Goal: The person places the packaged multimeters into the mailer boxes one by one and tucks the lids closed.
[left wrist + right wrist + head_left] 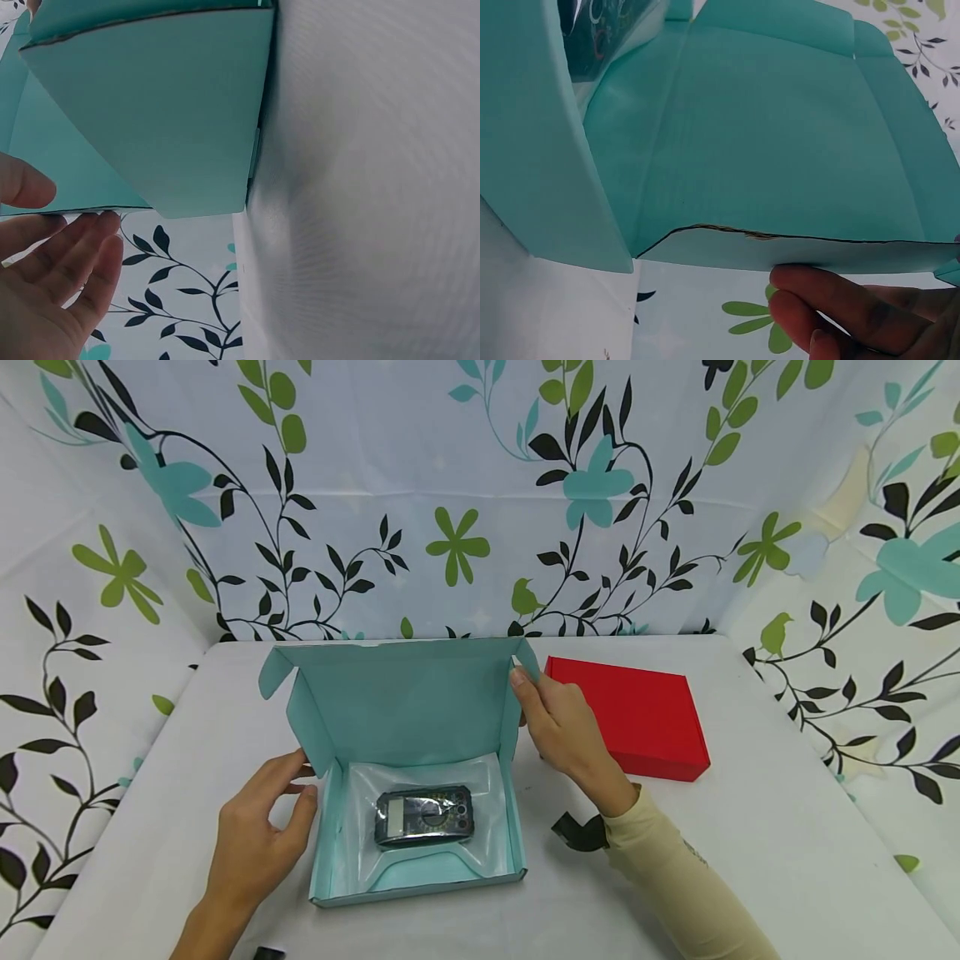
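Lying crosswise in the teal box (330, 860), multimeter (424, 815) display faces left.

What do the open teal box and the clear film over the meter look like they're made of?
The open teal box looks like matte corrugated cardboard: its cut lid edge shows a brownish core in the right wrist view. The clear film looks like thin glossy plastic, shiny and wrinkled around the dark meter.
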`<state>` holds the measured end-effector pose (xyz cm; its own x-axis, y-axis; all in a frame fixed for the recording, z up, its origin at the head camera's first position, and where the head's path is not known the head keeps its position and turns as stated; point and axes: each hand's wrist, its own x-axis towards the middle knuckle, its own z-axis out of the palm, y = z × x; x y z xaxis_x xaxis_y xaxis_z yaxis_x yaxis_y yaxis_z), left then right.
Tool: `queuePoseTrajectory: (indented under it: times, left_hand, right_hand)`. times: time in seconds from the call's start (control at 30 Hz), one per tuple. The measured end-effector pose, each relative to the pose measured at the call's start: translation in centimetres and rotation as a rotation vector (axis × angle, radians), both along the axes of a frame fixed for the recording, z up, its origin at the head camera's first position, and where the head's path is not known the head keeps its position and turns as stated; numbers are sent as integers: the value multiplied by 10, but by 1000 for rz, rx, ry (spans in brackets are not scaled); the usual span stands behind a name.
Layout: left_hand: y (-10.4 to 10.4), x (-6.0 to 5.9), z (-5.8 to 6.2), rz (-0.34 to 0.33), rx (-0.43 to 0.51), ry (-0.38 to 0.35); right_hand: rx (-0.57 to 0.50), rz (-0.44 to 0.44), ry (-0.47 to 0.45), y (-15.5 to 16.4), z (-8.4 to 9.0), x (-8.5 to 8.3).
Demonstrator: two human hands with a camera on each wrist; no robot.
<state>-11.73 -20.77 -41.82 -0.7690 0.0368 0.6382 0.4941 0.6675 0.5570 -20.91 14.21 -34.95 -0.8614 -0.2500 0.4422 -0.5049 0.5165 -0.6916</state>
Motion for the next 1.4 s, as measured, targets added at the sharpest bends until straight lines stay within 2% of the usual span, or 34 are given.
queuePoseTrajectory:
  times: [0.37, 0.7, 0.97, 1.13, 1.23, 1.4]
  left_hand:
    - [0, 0, 0, 1, -6, 8]
    - [0, 0, -1, -8, 3, 28]
    - [0, 0, 0, -7, 6, 22]
    - [-1, 1, 0, 4, 13, -18]
    - [-2, 1, 0, 6, 16, -29]
    - [0, 1, -1, 16, 6, 9]
  right_hand:
    - [5, 31, -7, 1, 3, 2]
    - [-5, 38, -67, 1, 4, 5]
    - [-51, 68, -155, 2, 7, 7]
    - [-65, 85, -247, 2, 11, 7]
    - [-62, 82, -271, 1, 13, 7]
    - [-69, 99, -284, 2, 13, 7]
